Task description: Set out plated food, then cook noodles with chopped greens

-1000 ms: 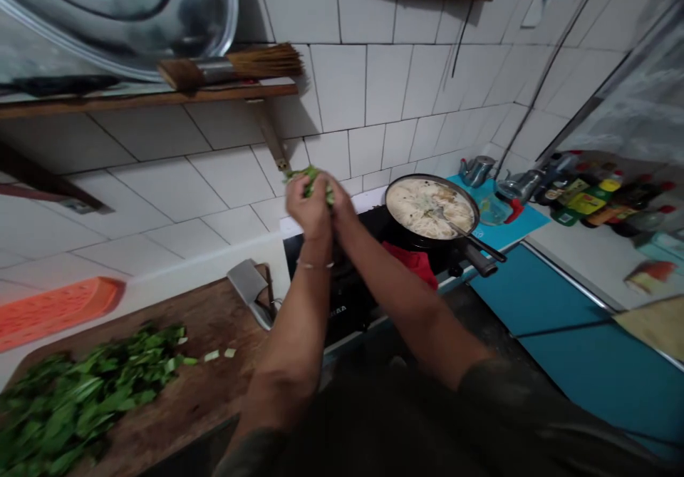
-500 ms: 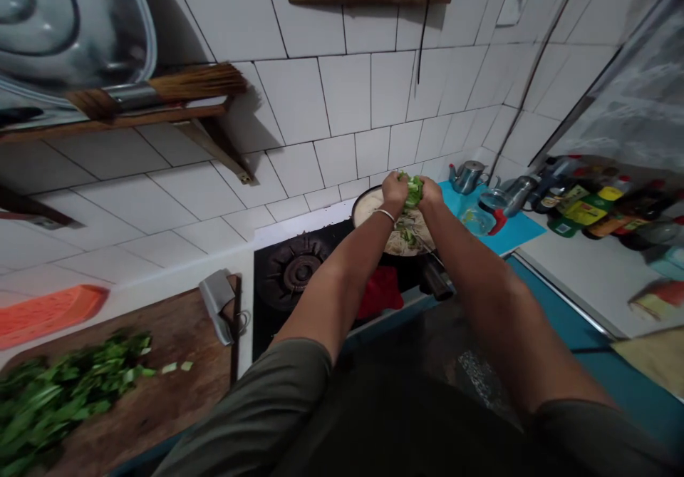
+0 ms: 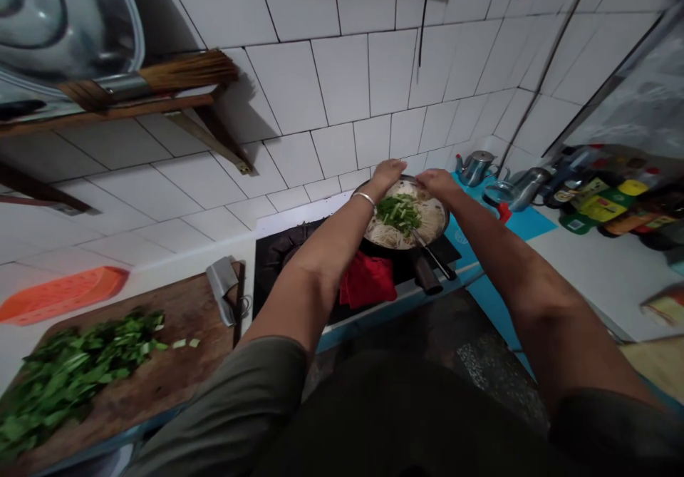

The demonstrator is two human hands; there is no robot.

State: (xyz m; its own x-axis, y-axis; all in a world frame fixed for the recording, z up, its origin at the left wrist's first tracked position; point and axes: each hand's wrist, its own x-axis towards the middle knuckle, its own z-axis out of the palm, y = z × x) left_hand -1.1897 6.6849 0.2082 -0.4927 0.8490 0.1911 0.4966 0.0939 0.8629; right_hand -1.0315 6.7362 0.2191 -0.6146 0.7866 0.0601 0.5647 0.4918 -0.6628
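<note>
Far left, the chopped greens (image 3: 69, 370) lie heaped on my wooden cutting board (image 3: 176, 377), with a few stray pieces just beside the heap. Behind the board an orange tray (image 3: 58, 295) sits against the tiled wall, and a cleaver (image 3: 221, 288) rests at the board's right end, blade flat. Next along is the black gas stove (image 3: 288, 252), its near burner bare, and a red cloth (image 3: 368, 281) lies bunched at the stove's front edge, just under the pan.

My left hand (image 3: 385, 174) is out over the far-left rim of the pan (image 3: 422, 238), fingers loose and spread, gripping nothing, a bangle on the wrist. In the pan, a pile of cut greens (image 3: 398, 211) sits on top of the pale noodles (image 3: 427, 220), right between my two hands. A metal spoon handle (image 3: 435, 256) slants out over the pan's near edge. My right hand (image 3: 438, 180) hovers over the far-right rim, palm down, fingers relaxed and empty too.

Further right, a small kettle (image 3: 473, 167) stands on the blue mat (image 3: 526, 222), then a row of bottles (image 3: 614, 202) along the counter.
</note>
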